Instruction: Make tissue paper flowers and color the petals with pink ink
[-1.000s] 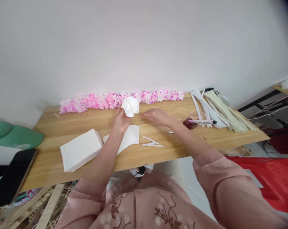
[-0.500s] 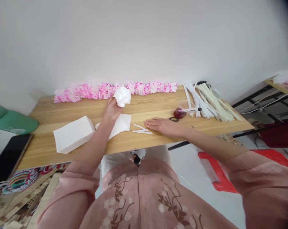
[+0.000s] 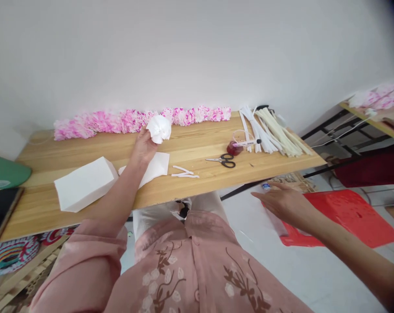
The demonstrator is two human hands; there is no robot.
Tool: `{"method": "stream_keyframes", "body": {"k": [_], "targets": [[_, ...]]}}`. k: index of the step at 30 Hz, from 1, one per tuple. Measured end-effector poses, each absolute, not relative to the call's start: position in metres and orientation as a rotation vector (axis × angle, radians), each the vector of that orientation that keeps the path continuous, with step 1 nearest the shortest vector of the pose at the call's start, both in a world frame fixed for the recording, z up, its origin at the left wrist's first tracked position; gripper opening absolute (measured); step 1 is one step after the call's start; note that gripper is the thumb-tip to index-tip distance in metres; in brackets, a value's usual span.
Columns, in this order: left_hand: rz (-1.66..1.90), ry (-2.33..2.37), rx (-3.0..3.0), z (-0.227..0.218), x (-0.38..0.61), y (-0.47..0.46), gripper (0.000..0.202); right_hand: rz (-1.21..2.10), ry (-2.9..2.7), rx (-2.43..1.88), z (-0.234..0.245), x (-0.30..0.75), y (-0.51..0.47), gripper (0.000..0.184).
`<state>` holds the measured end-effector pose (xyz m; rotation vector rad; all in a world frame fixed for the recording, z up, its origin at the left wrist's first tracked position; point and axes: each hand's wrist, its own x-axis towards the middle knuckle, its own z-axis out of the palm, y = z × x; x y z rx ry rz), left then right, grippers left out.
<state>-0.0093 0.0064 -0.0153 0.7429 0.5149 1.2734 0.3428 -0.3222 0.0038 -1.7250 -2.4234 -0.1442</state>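
My left hand (image 3: pixel 144 148) is closed round the base of a white paper flower (image 3: pixel 159 128), held just above the wooden table (image 3: pixel 197 143) in front of a row of pink paper flowers (image 3: pixel 138 119). My right hand (image 3: pixel 283 201) is off the table to the right, fingers stretched out and holding nothing, above the edge of a red plastic stool (image 3: pixel 343 215). A small blue-and-white thing shows just past its fingers. Black-handled scissors (image 3: pixel 223 161) lie on the table, with white paper strips (image 3: pixel 183 172) to their left.
A white tissue stack (image 3: pixel 84 183) and a flat tissue sheet (image 3: pixel 156 167) lie at the table's front left. A bundle of white sticks (image 3: pixel 275 130) and a dark red pot (image 3: pixel 232 148) sit at the right end. A green cap (image 3: pixel 4 171) is at far left.
My right hand has left the tabletop and swung down to the right, toward the red stool. The scissors now lie uncovered. The left hand still holds the white flower. The view has turned right.
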Motion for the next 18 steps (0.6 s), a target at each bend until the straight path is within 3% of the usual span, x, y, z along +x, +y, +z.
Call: {"method": "stream_keyframes", "body": {"k": [5,10,18], "targets": [[1.259,0.541,0.820,-0.008,-0.002,-0.007,0.039,-0.078,-2.381,-1.515,0.010,0.273,-0.253,0.044],[1.255,0.540,0.856,-0.004,-0.001,-0.011,0.044,-0.123,-1.997,-1.392,0.020,0.220,-0.182,0.044],[1.289,0.523,0.861,-0.007,-0.007,-0.002,0.040,0.008,-2.506,-1.407,-0.016,0.242,-0.180,0.041]]}}
